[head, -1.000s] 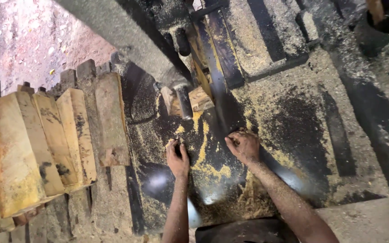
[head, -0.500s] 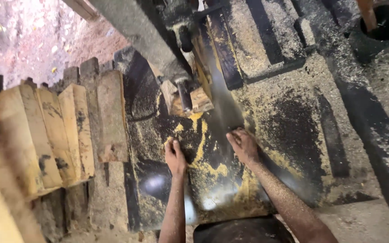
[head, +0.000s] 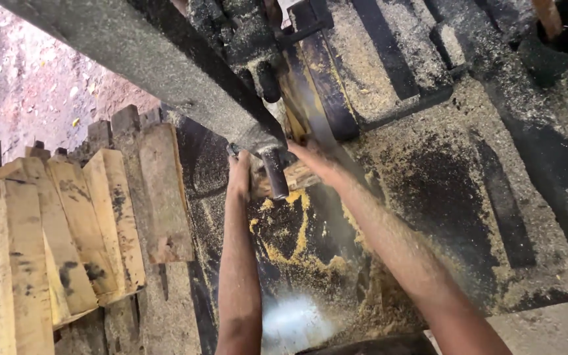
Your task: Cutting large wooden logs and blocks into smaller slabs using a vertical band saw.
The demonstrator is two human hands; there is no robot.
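Both bare arms stretch forward over a dark metal worktop (head: 468, 197) dusted with yellow sawdust (head: 290, 243). The left hand (head: 238, 172) reaches up beside a short dark cylinder (head: 275, 173) that hangs from the underside of a heavy grey machine arm (head: 165, 66); its fingers curl toward a small block of wood (head: 294, 177) lying under that arm, though whether they actually grip it cannot be told, since the cylinder and the arm hide the fingertips. The right hand (head: 313, 161) lies just on the other side of the same block, fingers extended and touching or nearly touching its top edge, loosely open rather than clenched. The block sits between the two hands, partly hidden by the cylinder. To the left, well apart from the hands, a row of pale wooden planks (head: 67, 243) leans side by side, stained with dark marks. Beyond them lies reddish bare ground (head: 34, 85).
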